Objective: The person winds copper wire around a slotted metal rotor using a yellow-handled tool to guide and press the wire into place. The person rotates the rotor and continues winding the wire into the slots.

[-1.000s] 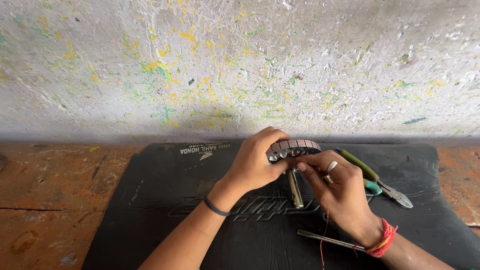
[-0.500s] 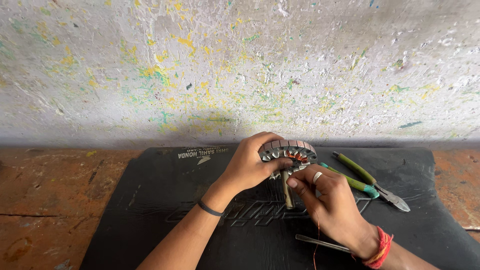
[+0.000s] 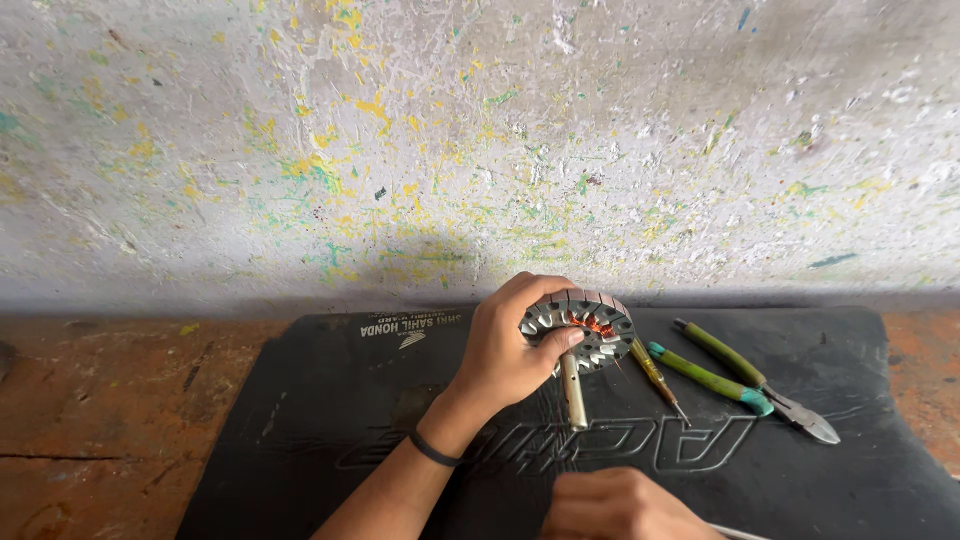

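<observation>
In the left hand, raised just above the black rubber mat: a round metal stator, tilted on edge, ring of grey steel teeth around the rim, copper winding showing reddish at the centre, a short metal shaft hanging down from its underside. Fingers curled over the top rim, thumb pressed on the near face, so closed firmly around the part. Right hand low at the bottom edge of view, below and a little right of the left wrist, curled into a loose fist; cannot tell whether anything is inside it, only a thin pale rod poking out beside it.

Likely risks, judged from the grip: a one-handed hold on a heavy-looking disc, tilted, could slip and drop onto the mat; thin copper wire near the thumb could be nicked or bent by pressure.

Just right of the held part, lying on the mat: a small screwdriver with a yellow-green handle, then green-handled pliers further right. Beyond the hand, a paint-splattered wall; left of the mat, worn reddish floor
</observation>
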